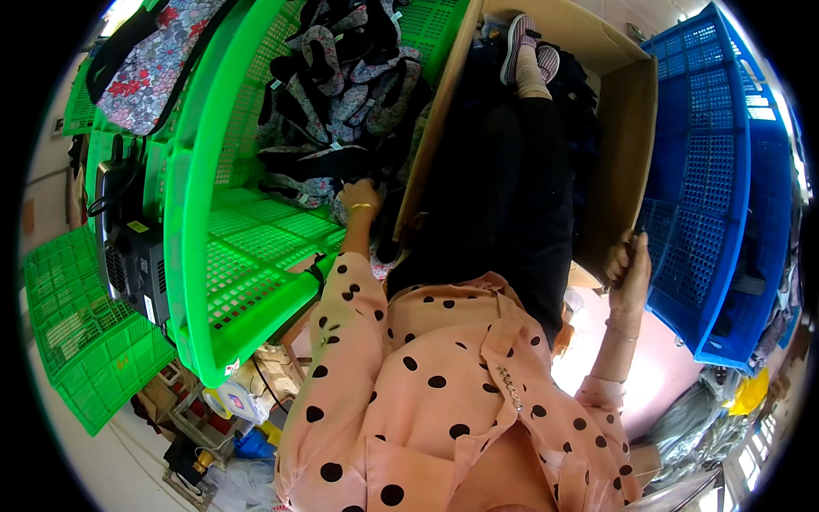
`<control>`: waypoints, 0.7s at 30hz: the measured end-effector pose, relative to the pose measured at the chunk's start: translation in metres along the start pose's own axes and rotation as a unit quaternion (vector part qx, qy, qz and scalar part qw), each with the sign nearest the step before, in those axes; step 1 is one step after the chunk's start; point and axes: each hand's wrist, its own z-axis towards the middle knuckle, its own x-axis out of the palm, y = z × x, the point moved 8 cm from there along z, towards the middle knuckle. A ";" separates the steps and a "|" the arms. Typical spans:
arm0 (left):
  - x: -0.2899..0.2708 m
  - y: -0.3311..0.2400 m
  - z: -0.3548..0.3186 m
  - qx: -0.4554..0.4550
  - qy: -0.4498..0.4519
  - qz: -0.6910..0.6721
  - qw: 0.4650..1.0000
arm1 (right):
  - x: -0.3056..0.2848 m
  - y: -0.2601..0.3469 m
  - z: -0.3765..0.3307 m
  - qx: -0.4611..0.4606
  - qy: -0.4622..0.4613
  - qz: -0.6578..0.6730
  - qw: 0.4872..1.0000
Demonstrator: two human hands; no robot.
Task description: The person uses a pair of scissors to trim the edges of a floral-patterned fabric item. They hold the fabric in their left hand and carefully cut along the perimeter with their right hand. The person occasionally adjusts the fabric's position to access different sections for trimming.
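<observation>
Inside the large green crate (256,230), at the left of the scene, a heap of black and grey floral shoe pieces (341,94) is piled against the far end. The left hand (358,194) is reached into this crate, with a gold bangle (363,206) worn at the wrist. The hand is placed at the near edge of the heap, touching the lowest pieces, and its fingers are curled down among them; whether a piece is actually pinched cannot be told. The bare slatted floor of the crate is seen near and left of the hand.

At the right, the right hand (627,269) is raised beside the near right edge of an open cardboard box (627,111). Its fingers are bent and pressed together around something small and dark; what it is cannot be told. A thin bracelet is worn on that wrist. Dark trousered legs and feet in striped shoes (529,43) are stretched out inside the box.

A blue crate (708,171) is stood on its side just right of the box. A smaller green crate (77,333) is set at the far left, with a black machine (132,247) between it and the large crate. A floral bag (149,60) is laid at the top left. A pink blouse with black dots (444,401) fills the near middle.
</observation>
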 end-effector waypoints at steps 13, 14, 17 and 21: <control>-0.207 -0.177 -0.251 0.512 -0.145 -0.210 0.820 | 0.103 0.036 -0.021 -0.104 0.174 -0.159 0.966; -0.199 -0.186 -0.260 0.529 -0.150 -0.203 0.810 | 0.095 0.023 -0.018 -0.093 0.159 -0.145 0.972; -0.173 -0.205 -0.277 0.567 -0.155 -0.172 0.791 | 0.081 0.001 -0.022 -0.018 0.146 -0.058 0.987; -0.151 -0.219 -0.281 0.592 -0.148 -0.117 0.783 | 0.062 -0.028 -0.023 0.033 0.139 0.033 0.989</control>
